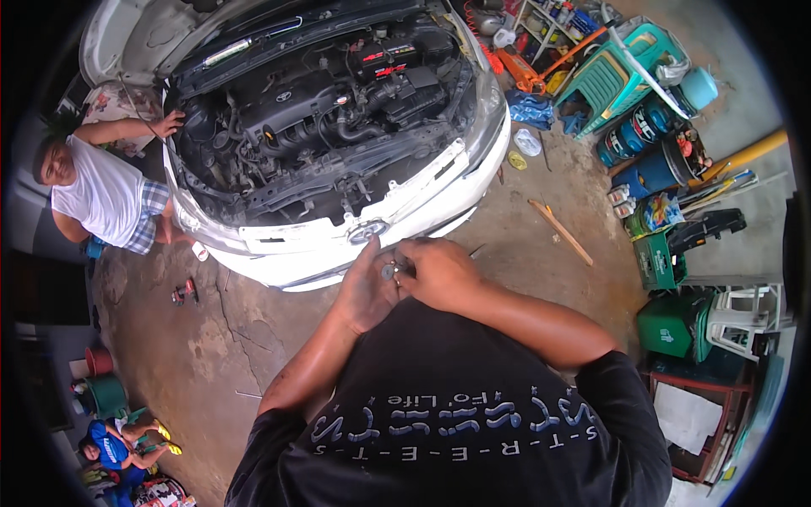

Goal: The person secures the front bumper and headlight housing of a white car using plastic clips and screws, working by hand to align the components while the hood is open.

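Both hands meet in front of my chest, just short of the car's white front bumper (312,269). My left hand (365,294) is turned palm up and cupped, its fingers curled around small metal pieces. Among them is a grey round piece like a washer or bolt head (389,272). Close against it, my right hand (441,275) is closed with the fingers bent down over the left palm. Whatever its fingertips pinch is mostly hidden and too small to name. Beyond the hands lies the uncovered engine (283,101), under the raised hood (156,34).
A person in a white top (106,190) leans one hand on the car's left edge. Another person in blue (110,444) sits lower left. A red tool (184,291) and a wooden stick (562,232) lie on the floor. Stacked green stools (612,76) and a green bin (674,325) stand right.
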Demonstrator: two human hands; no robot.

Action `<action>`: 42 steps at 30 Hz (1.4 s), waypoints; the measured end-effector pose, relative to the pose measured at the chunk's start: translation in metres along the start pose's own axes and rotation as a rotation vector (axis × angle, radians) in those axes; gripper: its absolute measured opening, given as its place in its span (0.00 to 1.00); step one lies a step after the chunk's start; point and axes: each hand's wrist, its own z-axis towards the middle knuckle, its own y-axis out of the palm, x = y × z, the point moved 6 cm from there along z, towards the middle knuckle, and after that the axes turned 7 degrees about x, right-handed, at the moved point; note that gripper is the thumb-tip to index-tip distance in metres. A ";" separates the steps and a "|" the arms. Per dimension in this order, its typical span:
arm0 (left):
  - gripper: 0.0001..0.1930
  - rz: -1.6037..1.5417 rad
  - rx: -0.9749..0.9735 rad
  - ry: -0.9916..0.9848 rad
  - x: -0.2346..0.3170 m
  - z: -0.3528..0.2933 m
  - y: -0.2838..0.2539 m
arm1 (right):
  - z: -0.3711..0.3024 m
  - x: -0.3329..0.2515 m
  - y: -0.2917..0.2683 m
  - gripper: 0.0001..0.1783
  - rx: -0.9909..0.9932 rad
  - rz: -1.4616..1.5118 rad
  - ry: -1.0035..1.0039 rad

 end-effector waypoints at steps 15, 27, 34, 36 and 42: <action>0.34 0.040 0.157 -0.028 0.001 0.075 0.046 | 0.011 0.102 -0.050 0.14 0.085 0.502 0.252; 0.33 -0.079 0.015 0.006 -0.013 0.190 0.126 | 0.050 0.217 -0.139 0.10 -0.137 0.404 0.046; 0.25 -0.044 0.090 0.007 -0.012 0.225 0.168 | 0.073 0.272 -0.166 0.12 -0.239 0.895 0.166; 0.25 -0.019 0.111 0.052 -0.011 0.229 0.150 | 0.081 0.285 -0.164 0.12 -0.320 1.033 0.299; 0.25 0.051 0.216 0.053 0.010 0.245 0.108 | 0.096 0.322 -0.131 0.08 -0.313 1.524 0.669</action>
